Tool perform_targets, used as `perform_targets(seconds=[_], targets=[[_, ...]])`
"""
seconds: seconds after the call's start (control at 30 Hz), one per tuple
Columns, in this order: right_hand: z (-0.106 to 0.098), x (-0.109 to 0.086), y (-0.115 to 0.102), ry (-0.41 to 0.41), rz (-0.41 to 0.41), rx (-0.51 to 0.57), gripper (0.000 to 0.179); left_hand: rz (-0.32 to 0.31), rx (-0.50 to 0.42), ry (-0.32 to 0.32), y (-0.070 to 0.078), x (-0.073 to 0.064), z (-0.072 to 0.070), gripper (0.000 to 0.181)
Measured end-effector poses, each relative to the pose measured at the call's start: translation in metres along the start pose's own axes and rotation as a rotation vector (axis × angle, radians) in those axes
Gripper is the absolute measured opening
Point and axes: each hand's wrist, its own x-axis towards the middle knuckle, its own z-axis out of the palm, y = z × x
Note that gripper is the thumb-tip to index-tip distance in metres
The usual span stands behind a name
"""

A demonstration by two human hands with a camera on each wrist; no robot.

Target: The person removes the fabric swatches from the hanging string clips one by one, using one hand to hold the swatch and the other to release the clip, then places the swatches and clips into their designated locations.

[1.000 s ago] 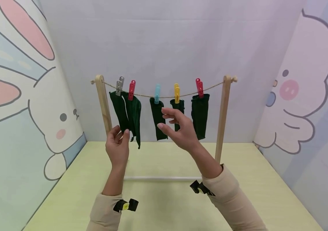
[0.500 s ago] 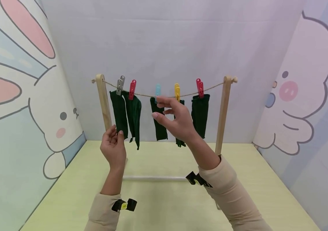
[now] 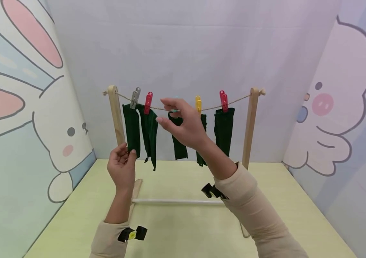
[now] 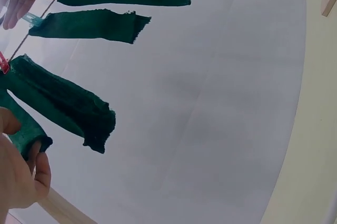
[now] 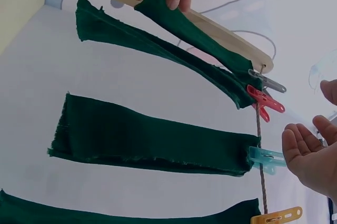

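Note:
My left hand pinches the lower end of the leftmost dark green cloth strip. A grey clothespin holds that strip's top on the string. Beside it, a second green strip hangs from a red clothespin. My right hand is raised with relaxed, curved fingers and holds nothing. In the head view it covers most of the light-blue clothespin; the right wrist view shows its fingertips close by that light-blue clothespin, which grips a third strip.
Two wooden posts carry the string, with a white bar low between them over the pale yellow table. Farther right hang strips under a yellow clothespin and another red clothespin. Cartoon-printed curtains enclose the sides.
My right hand has moved up and left, from below the yellow clothespin to in front of the light-blue one. My left hand has drawn the strip's lower end left, away from its neighbour.

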Motion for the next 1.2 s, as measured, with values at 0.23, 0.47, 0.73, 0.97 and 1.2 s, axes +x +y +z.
perform_targets(seconds=[0.23, 0.47, 0.73, 0.97, 1.2], targets=[[0.008, 0.024, 0.000, -0.019, 0.017, -0.050, 0.044, -0.025, 0.102, -0.060, 0.005, 0.007, -0.007, 0.034], [0.016, 0.041, -0.001, -0.049, 0.108, -0.064, 0.043, 0.017, 0.074, -0.086, 0.009, 0.014, -0.008, 0.030], [0.025, 0.059, 0.006, -0.137, 0.306, -0.103, 0.050, -0.004, 0.064, -0.124, 0.014, 0.015, -0.009, 0.025], [0.038, 0.067, 0.016, -0.127, 0.352, -0.054, 0.048, -0.019, 0.061, -0.152, 0.013, 0.017, -0.013, 0.029], [0.045, 0.072, 0.022, -0.067, 0.364, 0.075, 0.030, -0.052, 0.037, -0.167, 0.019, 0.020, -0.013, 0.037]])
